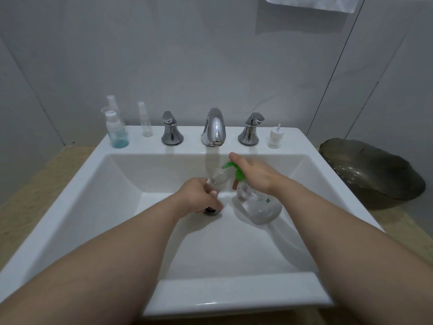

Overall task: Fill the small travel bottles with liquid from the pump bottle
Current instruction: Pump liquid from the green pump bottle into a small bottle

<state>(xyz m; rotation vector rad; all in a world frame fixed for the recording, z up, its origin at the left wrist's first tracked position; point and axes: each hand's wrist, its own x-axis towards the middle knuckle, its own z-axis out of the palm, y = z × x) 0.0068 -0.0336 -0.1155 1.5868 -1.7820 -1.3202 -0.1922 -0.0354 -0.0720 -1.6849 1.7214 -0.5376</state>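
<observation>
Pump bottle (257, 205): clear, about half full of clear liquid by appearance, standing in the sink (234, 294) basin directly under the right hand (255, 171). That hand lies over the green pump head (236, 172), thumb raised on the far side. One fingertip shows below the nozzle, so the hand appears curled round the head.

Travel bottle (219, 178): small, clear, uncapped. It is gripped round its lower body by the left hand (196, 198), fingers wrapped closed, and tilted so its mouth meets the pump nozzle between the two hands. Its fill level cannot be told through the blur. The drain (212, 211) sits just beneath the left hand.

Progress, as judged: filling of this bottle is in hand and not shown complete. A white spray top (274, 138) stands on the ledge beyond the right hand and probably belongs to it, so recapping is likely left. Beyond the left hand, well apart, stand a capped spray bottle with blue liquid (118, 134) and a slim clear spray bottle (146, 123) that looks nearly empty. The slim one probably remains to be filled. A further clear container stands behind the blue one; its state cannot be told.

Markings: one small greenish sticker (267, 200) on the pump bottle, illegible. No brand or other writing can be read.
</observation>
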